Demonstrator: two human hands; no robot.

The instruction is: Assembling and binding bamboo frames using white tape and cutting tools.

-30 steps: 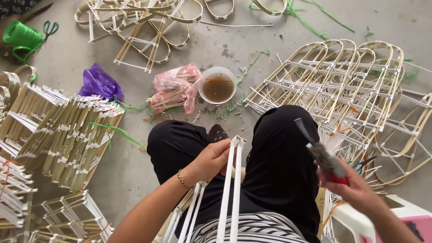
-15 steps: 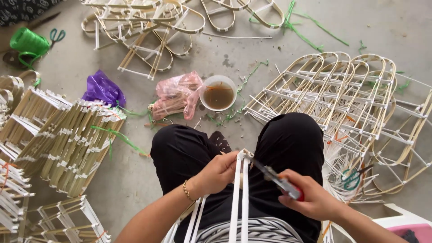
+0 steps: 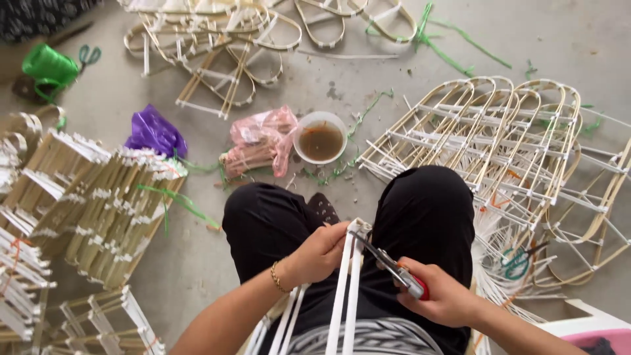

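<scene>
- Left hand (image 3: 322, 253) pinches the white strips (image 3: 348, 283) over the lap.
- Right hand (image 3: 440, 299), fingers closed on pliers (image 3: 388, 263), tips at the strips' top joint.
- Finished frames (image 3: 486, 138) lie alongside; this one looks only partly bound.

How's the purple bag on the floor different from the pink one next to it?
The purple bag is opaque and bunched into a small heap; the pink bag is see-through, spread wider, with pale sticks showing inside. The pink bag lies beside the bowl; the purple sits by stacked frames. Both are crumpled plastic.
</scene>
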